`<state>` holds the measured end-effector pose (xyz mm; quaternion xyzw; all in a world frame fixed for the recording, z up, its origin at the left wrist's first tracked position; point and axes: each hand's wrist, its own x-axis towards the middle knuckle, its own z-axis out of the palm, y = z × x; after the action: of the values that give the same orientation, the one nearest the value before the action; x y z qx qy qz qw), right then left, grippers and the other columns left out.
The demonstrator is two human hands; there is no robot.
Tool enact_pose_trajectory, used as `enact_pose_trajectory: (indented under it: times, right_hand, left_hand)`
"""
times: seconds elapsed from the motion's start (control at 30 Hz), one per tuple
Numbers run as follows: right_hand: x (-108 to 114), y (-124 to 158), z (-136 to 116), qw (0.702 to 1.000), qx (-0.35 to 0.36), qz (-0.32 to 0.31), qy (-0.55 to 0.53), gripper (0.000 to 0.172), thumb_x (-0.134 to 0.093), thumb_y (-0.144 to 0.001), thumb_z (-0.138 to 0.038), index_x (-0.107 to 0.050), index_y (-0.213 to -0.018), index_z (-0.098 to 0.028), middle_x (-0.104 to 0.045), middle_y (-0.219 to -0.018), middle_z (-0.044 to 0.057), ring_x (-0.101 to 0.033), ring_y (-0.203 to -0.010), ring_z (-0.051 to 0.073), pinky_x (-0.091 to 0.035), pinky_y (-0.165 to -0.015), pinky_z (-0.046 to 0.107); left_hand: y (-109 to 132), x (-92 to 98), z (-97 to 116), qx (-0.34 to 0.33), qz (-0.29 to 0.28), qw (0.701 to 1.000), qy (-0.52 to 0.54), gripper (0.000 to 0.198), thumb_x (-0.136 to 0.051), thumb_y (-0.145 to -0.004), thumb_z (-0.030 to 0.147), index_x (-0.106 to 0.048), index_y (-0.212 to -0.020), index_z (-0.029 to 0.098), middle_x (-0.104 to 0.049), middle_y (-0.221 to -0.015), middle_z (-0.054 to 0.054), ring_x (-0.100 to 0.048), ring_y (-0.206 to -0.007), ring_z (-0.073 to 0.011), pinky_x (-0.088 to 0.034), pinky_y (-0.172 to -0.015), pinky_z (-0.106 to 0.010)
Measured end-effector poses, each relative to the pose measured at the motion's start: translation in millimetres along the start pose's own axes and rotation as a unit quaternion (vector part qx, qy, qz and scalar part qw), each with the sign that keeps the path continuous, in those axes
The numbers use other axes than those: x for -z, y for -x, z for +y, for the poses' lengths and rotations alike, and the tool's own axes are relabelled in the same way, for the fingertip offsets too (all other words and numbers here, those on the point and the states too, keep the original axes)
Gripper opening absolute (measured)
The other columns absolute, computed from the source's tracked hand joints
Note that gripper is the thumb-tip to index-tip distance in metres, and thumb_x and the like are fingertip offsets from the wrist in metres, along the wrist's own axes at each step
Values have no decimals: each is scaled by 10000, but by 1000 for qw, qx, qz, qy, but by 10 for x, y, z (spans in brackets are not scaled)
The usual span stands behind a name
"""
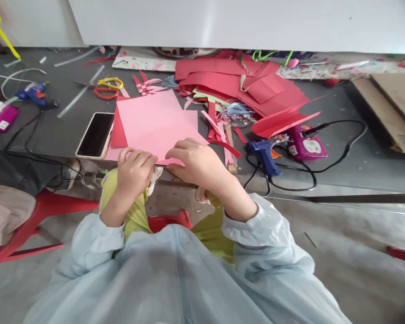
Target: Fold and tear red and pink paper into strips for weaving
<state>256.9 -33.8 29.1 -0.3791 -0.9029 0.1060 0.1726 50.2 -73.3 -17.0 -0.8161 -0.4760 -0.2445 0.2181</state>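
A pale pink sheet of paper (151,117) lies askew on other pink and red sheets at the table's front edge. My left hand (135,168) is closed at its near left edge, fingers curled and thumb side hidden. At the near right edge, the bent fingers and thumb of my right hand (195,159) close on the same paper. Left of the sheets rests a phone (93,136) with a dark screen. Behind it are scissors (106,87) with yellow and red handles. Cut red and pink paper strips (219,128) lie to the right.
Red paper sheets (229,81) are piled at the back. A blue glue gun (265,157) and a purple box (307,144) with a black cord sit at right. Another blue glue gun (37,93) lies at left. Flat cardboard (391,108) rests far right.
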Motion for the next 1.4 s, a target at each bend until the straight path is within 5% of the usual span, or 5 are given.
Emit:
enact_pose_trajectory:
  times: [0.47, 0.63, 0.77, 1.13, 1.4]
  right_hand:
    - [-450, -137, 155, 999, 25, 23, 28, 276, -473, -977, -160, -737, -895, -173, -713, -949, 122, -536, -882, 240, -441, -770, 361]
    - [-444, -188, 154, 1000, 19, -20, -3, 255, -489, -978, -168, -731, -897, -162, -720, -956, 121, -556, -894, 241, -453, -786, 353]
    - [-409, -217, 186, 998, 4, -41, -57, 199, -536, -960, -176, -722, -891, -161, -706, -941, 115, -569, -885, 241, -463, -775, 344]
    - [-333, -345, 279, 986, -27, -91, -140, 169, -563, -939, -199, -699, -843, -170, -680, -874, 86, -597, -838, 213, -453, -771, 330]
    - [-261, -396, 132, 990, -35, -124, -53, 152, -573, -936, -177, -704, -863, -155, -679, -866, 107, -606, -871, 257, -448, -765, 359]
  left_hand:
    - [-3, -30, 109, 117, -30, 992, 47, 192, -596, -913, 198, -685, -1083, 212, -759, -1012, -79, -688, -974, -260, -421, -987, -488]
    - [175, 173, 412, 66, 24, 994, 78, 249, -645, -856, 110, -653, -1094, 185, -767, -972, -69, -700, -925, -221, -480, -974, -406]
    - [286, 137, 573, 98, -53, 988, 109, 368, -593, -881, 113, -618, -1249, 117, -753, -1175, -118, -698, -1094, -248, -463, -1046, -403]
    - [362, 31, 638, 162, -93, 979, 84, 772, -565, -938, 199, -195, -1606, 91, -536, -1482, -180, -468, -1436, -285, -189, -1293, -487]
    - [390, -14, 659, 173, -128, 972, 90, 772, -576, -952, 277, -210, -1599, 67, -450, -1535, -205, -360, -1490, -315, -286, -1266, -500]
